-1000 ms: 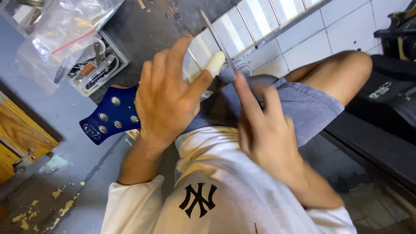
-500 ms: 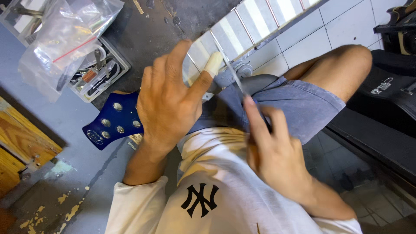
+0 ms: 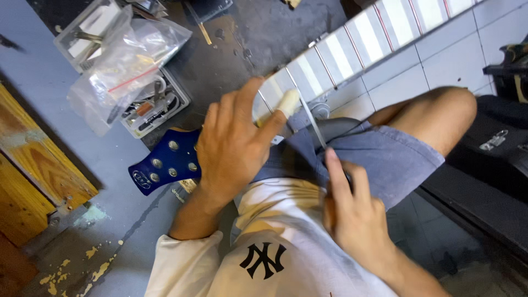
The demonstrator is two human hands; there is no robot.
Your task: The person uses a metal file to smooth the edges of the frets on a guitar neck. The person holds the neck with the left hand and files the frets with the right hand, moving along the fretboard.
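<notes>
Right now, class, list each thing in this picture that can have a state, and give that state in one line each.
Left hand: closed around the guitar neck, thumb taped.
Right hand: gripping a thin metal file.
Metal file: held, tip resting on the fretboard.
Guitar neck: lying across the lap, frets masked with white tape.
Blue headstock: tuners fitted.
Plastic bag: crumpled, lying on the tool case.

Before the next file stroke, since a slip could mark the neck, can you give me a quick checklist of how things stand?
1. Left hand steadies the guitar neck near the headstock: ok.
2. Right hand grips the thin metal file: ok.
3. File tip sits on a fret: cannot tell, the thumb hides it.
4. Fretboard masked with pale tape between frets: ok.
5. Neck supported across the lap: ok.
6. Plastic bag and tool case lie apart from the hands: ok.
</notes>
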